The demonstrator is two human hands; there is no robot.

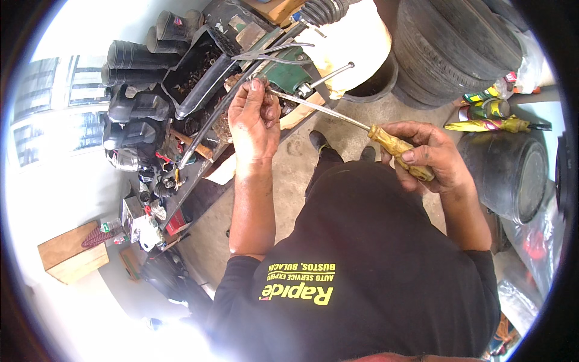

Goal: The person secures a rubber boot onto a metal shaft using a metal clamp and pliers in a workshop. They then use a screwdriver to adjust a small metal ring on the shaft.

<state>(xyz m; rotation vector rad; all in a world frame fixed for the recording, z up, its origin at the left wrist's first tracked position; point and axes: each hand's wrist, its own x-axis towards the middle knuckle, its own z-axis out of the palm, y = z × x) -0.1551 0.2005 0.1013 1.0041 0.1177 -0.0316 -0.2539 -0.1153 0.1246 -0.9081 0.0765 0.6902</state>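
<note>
My right hand (431, 154) is wrapped round the worn yellow handle of a long screwdriver (344, 117), whose metal shank points left. Close to its tip, my left hand (256, 117) is closed, thumb and fingers pinched together beside a long dark metal axle shaft (208, 136); what they hold, if anything, is too small to make out. The shaft lies across a green bench vise (286, 76), with a ribbed black rubber boot (324, 11) at its far end. Grey-handled pliers (274, 56) rest on top of the vise.
A black tray (196, 75) of small dark parts and a hammer (192, 146) lie on the cluttered bench at left. Beyond the vise stands a black bucket (377, 84) beside stacked tires (452, 48). A black drum (509, 175) is at right, under a yellow umbrella (491, 124).
</note>
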